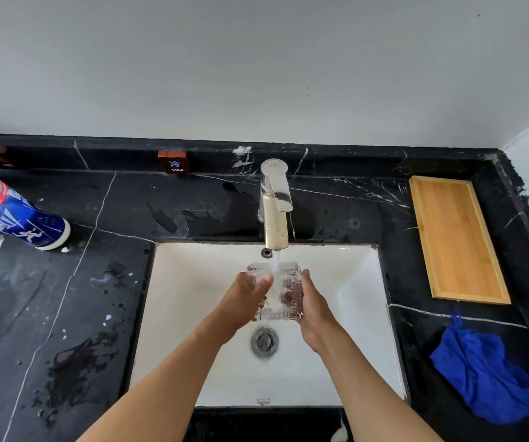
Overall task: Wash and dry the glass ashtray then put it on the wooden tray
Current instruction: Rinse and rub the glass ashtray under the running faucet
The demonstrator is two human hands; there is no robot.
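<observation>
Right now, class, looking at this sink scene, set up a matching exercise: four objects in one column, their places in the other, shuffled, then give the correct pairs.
Objects:
1. glass ashtray
2. wooden tray
3. blue cloth
4. blue bottle

Places:
A. counter, near right of the sink
B. under the running tap, held in both hands
C. counter, far left
D. counter, far right, by the wall

Pairs: 1-B, 2-D, 3-A, 4-C

Wall (256, 59): plain pale grey, behind the counter.
Counter (49, 298): black white-veined marble, wet, around the white sink (193, 314).
</observation>
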